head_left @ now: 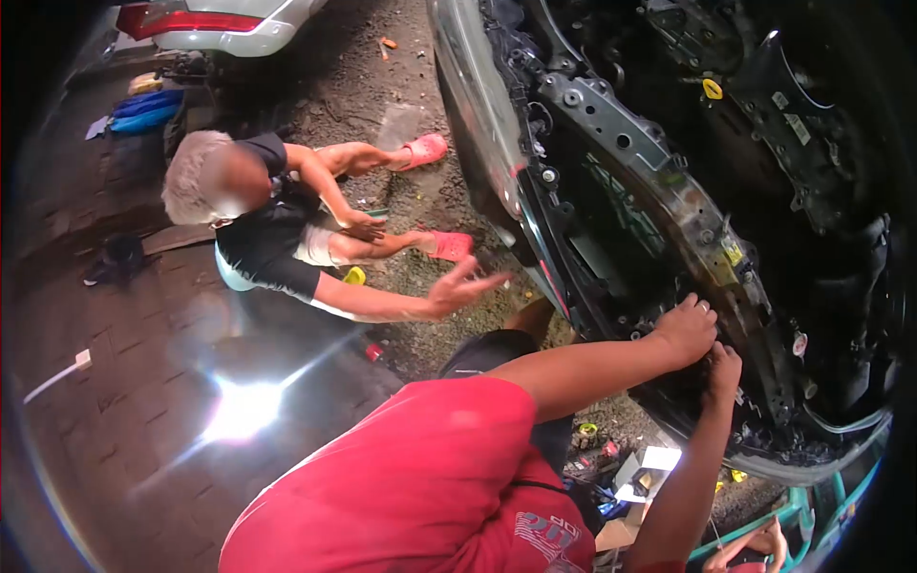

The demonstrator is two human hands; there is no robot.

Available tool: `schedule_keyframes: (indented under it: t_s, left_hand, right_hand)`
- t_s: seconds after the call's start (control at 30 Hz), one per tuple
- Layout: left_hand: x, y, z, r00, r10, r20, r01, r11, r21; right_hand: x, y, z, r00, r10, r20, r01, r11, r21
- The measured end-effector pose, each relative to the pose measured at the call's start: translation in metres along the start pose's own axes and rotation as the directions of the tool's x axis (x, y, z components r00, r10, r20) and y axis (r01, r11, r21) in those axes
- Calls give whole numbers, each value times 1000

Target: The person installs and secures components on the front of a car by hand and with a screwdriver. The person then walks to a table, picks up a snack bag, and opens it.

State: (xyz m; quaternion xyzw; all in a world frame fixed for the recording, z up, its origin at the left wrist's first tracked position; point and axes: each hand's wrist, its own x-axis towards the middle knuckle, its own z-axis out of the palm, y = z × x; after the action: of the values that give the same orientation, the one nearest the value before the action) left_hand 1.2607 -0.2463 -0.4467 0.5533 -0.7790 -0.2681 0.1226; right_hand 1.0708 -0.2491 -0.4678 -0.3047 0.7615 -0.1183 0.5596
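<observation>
My left hand (684, 331) is closed at the front edge of the car's open engine bay, its fingertips bent down onto dark parts beside the metal crossmember (669, 191). Just below it, nearly touching, is my right hand (724, 371), raised from below with fingers and thumb pressed together. Whatever the fingers of either hand hold is too small and dark to tell. A yellow label (733, 253) is on the crossmember above my hands. The dark front of the car (497, 162) curves along their left.
A co-worker (277, 220) in a dark shirt sits on the ground at left, one hand reaching toward the car. Tools and an open box (642, 475) lie below my arms. Another person's hands (755, 544) show at bottom right. A bright lamp (245, 411) shines at left.
</observation>
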Motion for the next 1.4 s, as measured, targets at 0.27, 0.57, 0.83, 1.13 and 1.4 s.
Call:
schedule_keyframes:
  t_s: [0.27, 0.57, 0.83, 1.13, 1.4]
  left_hand:
    - [3, -5, -1, 1000, 3, 22, -2, 999, -32]
    - [13, -11, -4, 990, 65, 123, -62, 998, -30]
    - [11, -10, -8, 988, 145, 58, -149, 987, 61]
    - [13, -4, -11, 982, 158, 105, -173, 973, 152]
    - [17, -1, -12, 976, 187, 113, -206, 960, 191]
  right_hand:
    - [-7, -7, 1, 999, -42, 8, 42, 996, 74]
    - [-34, -22, 13, 1000, -26, -4, 27, 992, 123]
    - [-50, -8, 11, 999, -37, 39, 22, 944, 330]
    - [-49, 4, 9, 996, -25, 87, -19, 886, 463]
    - [-48, 10, 11, 995, -15, 95, -40, 835, 549]
